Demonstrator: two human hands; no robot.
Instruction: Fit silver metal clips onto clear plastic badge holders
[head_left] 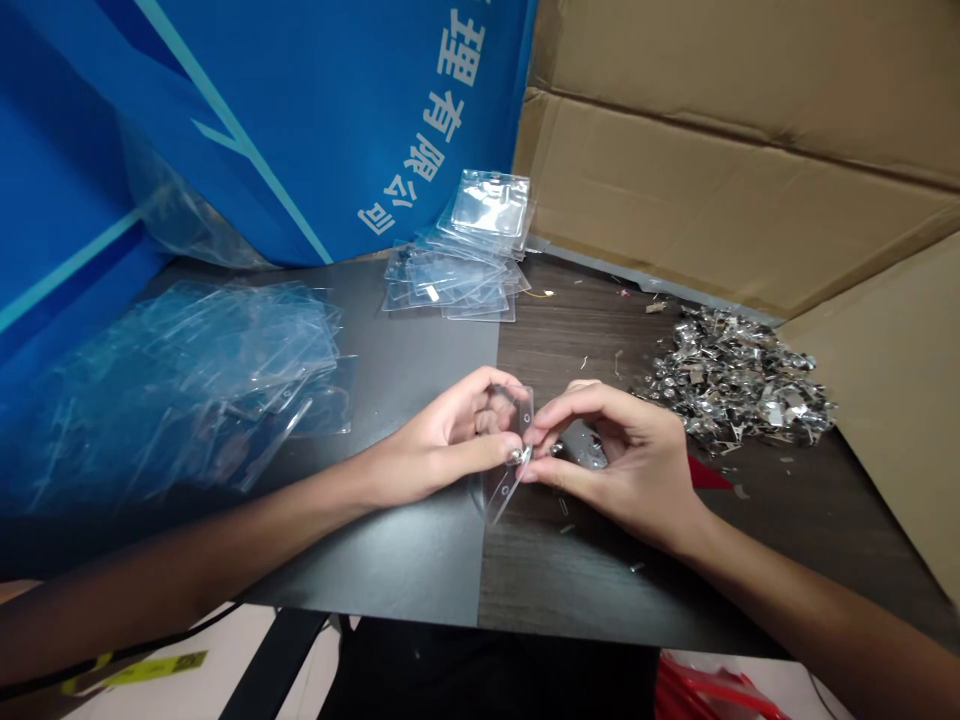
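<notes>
My left hand (450, 440) is closed in a pinch on a clear plastic badge sleeve (508, 470), held upright over the middle of the table. Facing it, my right hand (626, 455) has its fingers curled and pinches a small metal clip (525, 455) at the sleeve's edge. The fingertips of both hands meet at the clip. The sleeve's lower end hangs just above the dark tabletop (420, 550).
A loose heap of clear sleeves (195, 380) lies at the left, a neater stack (469, 260) at the back centre. A pile of shiny metal clips (739, 385) sits at the right. Blue plastic sheeting (300, 120) and cardboard walls (735, 170) enclose the table.
</notes>
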